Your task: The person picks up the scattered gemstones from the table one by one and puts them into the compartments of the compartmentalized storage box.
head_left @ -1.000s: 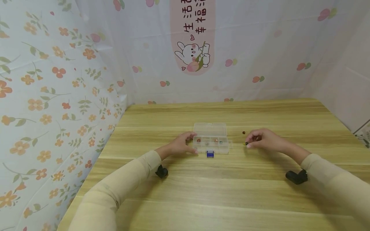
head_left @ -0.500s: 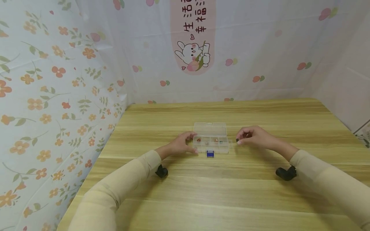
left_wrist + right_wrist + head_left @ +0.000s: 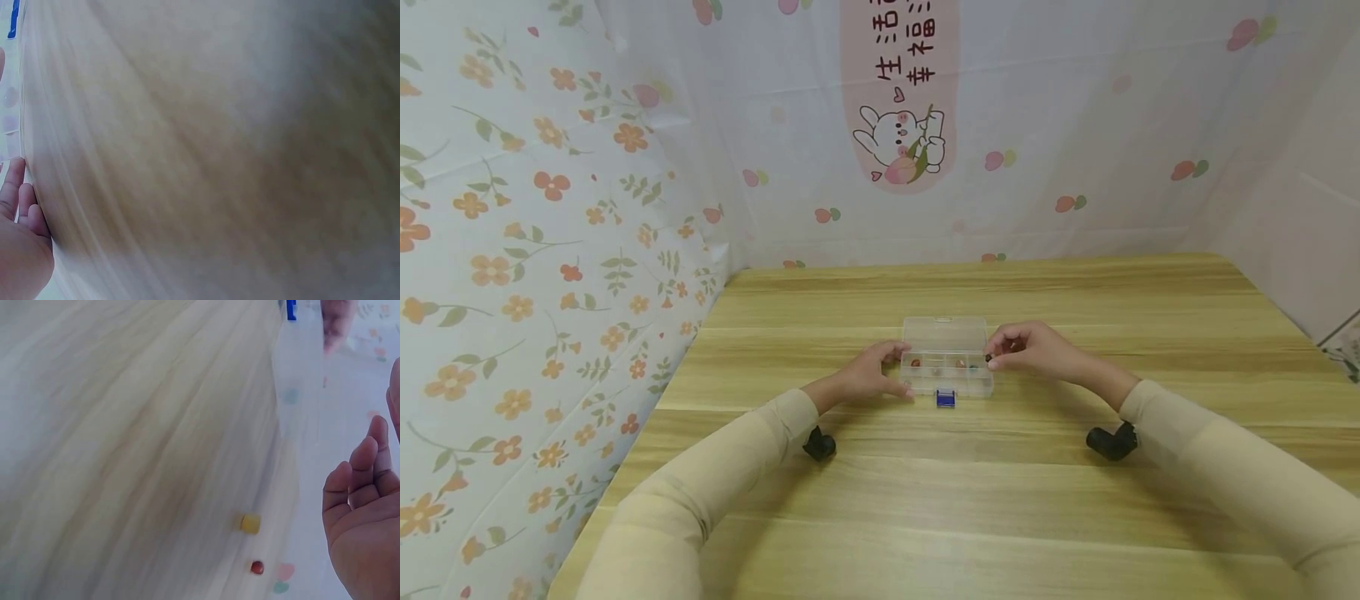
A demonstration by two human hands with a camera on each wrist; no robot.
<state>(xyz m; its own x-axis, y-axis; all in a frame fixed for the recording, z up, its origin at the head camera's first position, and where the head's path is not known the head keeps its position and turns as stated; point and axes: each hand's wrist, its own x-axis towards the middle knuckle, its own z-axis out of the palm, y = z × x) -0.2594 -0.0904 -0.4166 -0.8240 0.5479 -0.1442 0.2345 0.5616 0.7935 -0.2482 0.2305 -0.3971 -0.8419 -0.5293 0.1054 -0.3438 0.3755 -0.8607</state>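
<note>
A clear plastic compartment box (image 3: 980,387) lies on the table with its lid (image 3: 943,335) raised at the back and a blue latch (image 3: 945,398) at the front. Small orange-red, pale and teal pieces sit in its back row. My left hand (image 3: 868,373) holds the box's left end, thumb at the front corner and fingers towards the back. At the right end, my right hand (image 3: 1036,350) pinches a small dark bead (image 3: 988,358) over the box's edge. In the right wrist view, a yellow bead (image 3: 250,524) and a dark red bead (image 3: 257,567) lie on the table.
The wooden table (image 3: 880,500) ends at a patterned cloth (image 3: 1030,125) at the back, with flowered cloth (image 3: 550,292) on the left. Black wrist mounts (image 3: 1112,442) hang below both forearms. The right hand hides the loose beads in the head view.
My right hand has taken the dark bead from near the yellow one and carried it left to the box's right end. The left hand has stayed at the box.
</note>
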